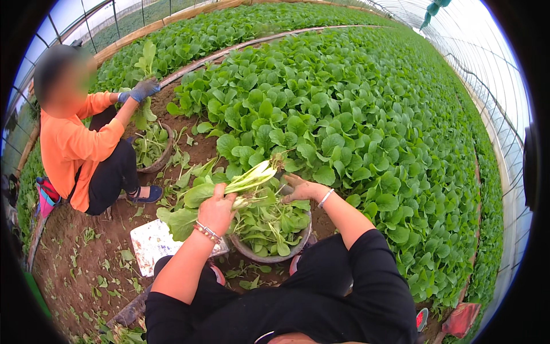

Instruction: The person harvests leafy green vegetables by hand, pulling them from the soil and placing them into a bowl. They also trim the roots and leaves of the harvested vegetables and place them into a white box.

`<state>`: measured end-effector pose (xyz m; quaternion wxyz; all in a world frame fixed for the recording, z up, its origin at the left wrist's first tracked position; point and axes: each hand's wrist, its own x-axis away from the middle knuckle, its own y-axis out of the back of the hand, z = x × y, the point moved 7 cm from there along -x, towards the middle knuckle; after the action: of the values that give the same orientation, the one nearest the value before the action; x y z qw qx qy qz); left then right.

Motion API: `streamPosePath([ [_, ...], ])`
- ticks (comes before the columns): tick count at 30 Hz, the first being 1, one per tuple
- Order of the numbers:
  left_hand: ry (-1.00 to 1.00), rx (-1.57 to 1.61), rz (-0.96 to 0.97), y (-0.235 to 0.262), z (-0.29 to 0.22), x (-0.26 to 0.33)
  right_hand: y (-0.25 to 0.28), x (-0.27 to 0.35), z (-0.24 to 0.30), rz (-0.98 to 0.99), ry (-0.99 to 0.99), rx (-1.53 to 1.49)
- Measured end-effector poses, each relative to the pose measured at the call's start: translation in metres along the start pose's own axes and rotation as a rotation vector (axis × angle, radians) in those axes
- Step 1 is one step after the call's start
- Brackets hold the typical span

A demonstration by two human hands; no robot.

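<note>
At the edge of a leafy green bed [344,126], head view (only one): L hand [216,209] is clamping its fingers round a bunch of greens [252,179], leaves pointing to the person's L, pale stalks & root ends [278,161] pointing up & R. Bunch is hanging over the near basin [269,260], which is holding loose greens [275,232] piled approx. to the rim. R hand [308,191] is hovering just beside the root ends, fingers partly apart; a small grey bit is showing by the fingertips, can't tell what it is or if it's gripped. Step in hand, prob.: cleaning up the bunch's root side. Next move is likely calling for a steady L grip, w/ R fingers working at roots or stray leaves w/o bruising stalks.

L of the basin, a white block [152,243] is sitting on the soil [86,246]. Further L, a co-worker in orange [86,137] is squatting, gloved hands [144,90] holding other greens [146,59] above a 2nd basin [168,148].
</note>
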<state>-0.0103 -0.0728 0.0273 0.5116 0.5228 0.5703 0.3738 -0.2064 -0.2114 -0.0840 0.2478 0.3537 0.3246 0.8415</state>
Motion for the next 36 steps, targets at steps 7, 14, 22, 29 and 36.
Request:
streamPosePath([
  [7, -0.014, -0.089, -0.042, -0.007, -0.001, 0.002, 0.041, 0.025, 0.063, 0.006, 0.225, -1.200],
  [14, -0.023, -0.075, -0.036, -0.007, -0.003, 0.003, 0.035, 0.010, 0.055, -0.151, 0.145, -1.341],
  [22, -0.019, -0.098, -0.018, -0.010, 0.002, 0.005, 0.020, 0.013, 0.056, 0.043, 0.059, -1.303],
  [29, 0.008, -0.104, 0.020, -0.014, 0.003, 0.007, 0.033, 0.011, 0.057, -0.063, 0.117, -1.643],
  [36, 0.069, -0.119, -0.041, -0.006, 0.013, 0.002, -0.003, 0.007, 0.006, -0.123, 0.134, 0.059],
])
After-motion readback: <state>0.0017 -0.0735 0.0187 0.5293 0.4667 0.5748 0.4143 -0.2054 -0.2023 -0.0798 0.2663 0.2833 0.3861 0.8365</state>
